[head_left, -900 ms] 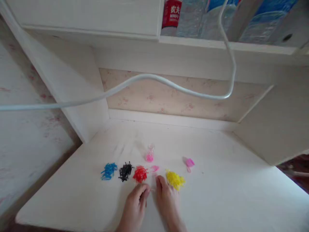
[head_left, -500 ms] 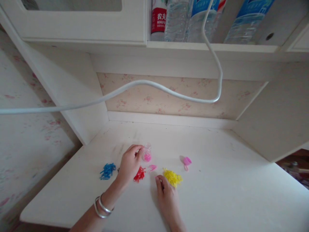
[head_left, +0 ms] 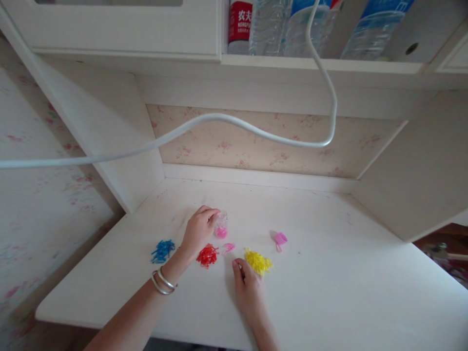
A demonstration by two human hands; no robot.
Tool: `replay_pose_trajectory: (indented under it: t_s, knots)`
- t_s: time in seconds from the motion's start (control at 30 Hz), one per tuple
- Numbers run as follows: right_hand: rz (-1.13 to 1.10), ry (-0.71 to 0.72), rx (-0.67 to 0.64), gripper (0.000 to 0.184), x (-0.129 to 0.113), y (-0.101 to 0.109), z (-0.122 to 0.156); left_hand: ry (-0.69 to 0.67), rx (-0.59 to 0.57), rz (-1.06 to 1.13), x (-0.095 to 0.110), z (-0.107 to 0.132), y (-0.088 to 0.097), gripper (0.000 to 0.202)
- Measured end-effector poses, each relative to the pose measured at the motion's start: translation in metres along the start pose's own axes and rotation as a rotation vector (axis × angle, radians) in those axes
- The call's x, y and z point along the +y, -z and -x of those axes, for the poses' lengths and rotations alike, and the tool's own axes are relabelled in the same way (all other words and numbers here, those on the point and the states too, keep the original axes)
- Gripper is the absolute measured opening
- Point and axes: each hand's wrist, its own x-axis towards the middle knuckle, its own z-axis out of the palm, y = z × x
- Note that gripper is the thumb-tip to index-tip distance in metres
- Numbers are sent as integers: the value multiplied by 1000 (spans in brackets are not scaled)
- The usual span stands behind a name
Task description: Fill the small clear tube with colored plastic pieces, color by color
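Note:
My left hand (head_left: pixel 201 230) pinches the top of a small clear bottle (head_left: pixel 222 220), which stands about upright with pink elastic bands (head_left: pixel 221 233) at its bottom. My right hand (head_left: pixel 249 287) rests on the table with its fingers curled together, beside a heap of yellow bands (head_left: pixel 258 262); whether anything is in it is hidden. Between the hands lie a few loose pink bands (head_left: pixel 228 247) and a heap of red bands (head_left: pixel 207 256). Left of my left wrist is a heap of blue bands (head_left: pixel 163 251). A pink cap with a loop (head_left: pixel 280 238) lies to the right.
The white table (head_left: pixel 336 287) has a shelf above it holding several plastic water bottles (head_left: pixel 268 29). A white cable (head_left: pixel 234 124) hangs across the view. Side panels (head_left: pixel 413 170) flank the table, and floral wallpaper (head_left: pixel 226 144) covers the back.
My left hand has shifted slightly away from the red heap, uncovering more of it, and the bottle stands straighter. The right hand stays curled by the yellow bands. The camera view has shifted slightly.

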Motion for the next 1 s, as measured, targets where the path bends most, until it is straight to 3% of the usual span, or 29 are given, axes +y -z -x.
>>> replay_pose_trajectory:
  t_s: [0.13,0.23,0.33,0.53,0.63,0.87,1.0]
  knots:
    - [-7,4,4,34,1,-1,0,0,21,64,1,1,6,24]
    - [-15,2,-3,35,0,-1,1,21,46,101,4,15,14,25]
    - [-28,6,-8,35,0,0,1,83,-4,142,6,44,18,26]
    - [-111,-27,12,37,-2,-1,1,381,-234,351,-8,122,13,36]
    - [-198,-69,43,39,-6,3,-4,477,-215,356,-22,147,9,40]
    - [-471,-175,126,44,-41,21,-45,400,-252,353,-21,152,7,35]
    - [-484,-131,138,43,-68,27,-74,392,-255,331,-21,151,9,33]
